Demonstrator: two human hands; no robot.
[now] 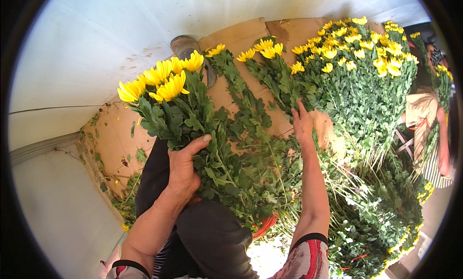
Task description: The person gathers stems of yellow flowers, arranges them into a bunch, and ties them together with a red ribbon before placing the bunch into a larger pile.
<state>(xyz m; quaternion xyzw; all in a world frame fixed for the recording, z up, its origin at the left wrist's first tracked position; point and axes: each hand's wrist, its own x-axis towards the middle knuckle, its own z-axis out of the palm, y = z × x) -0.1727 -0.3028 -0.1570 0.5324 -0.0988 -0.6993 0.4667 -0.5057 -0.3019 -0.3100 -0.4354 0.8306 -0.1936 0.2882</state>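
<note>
My left hand [184,167] is wrapped around the leafy stems of a bunch of yellow chrysanthemums [170,80], raised above my knee with the blooms towards the far left. Farther right, my right hand [303,123] grips a few chrysanthemum stems [276,76] just below their leaves, thumb and fingers closed around them. Between the two hands a single chrysanthemum stem [235,76] lies on the cardboard. Just beyond my right hand is a large heap of yellow chrysanthemums [358,62], with blooms at the far end and bare stems towards me.
Cardboard [235,33] covers the floor, with fallen leaves on it. A pale wall [108,44] curves along the far and left sides. Red ties [266,226] lie beside my knee [213,235]. More bundled flowers [376,221] lie at lower right. Another person [427,116] sits at right.
</note>
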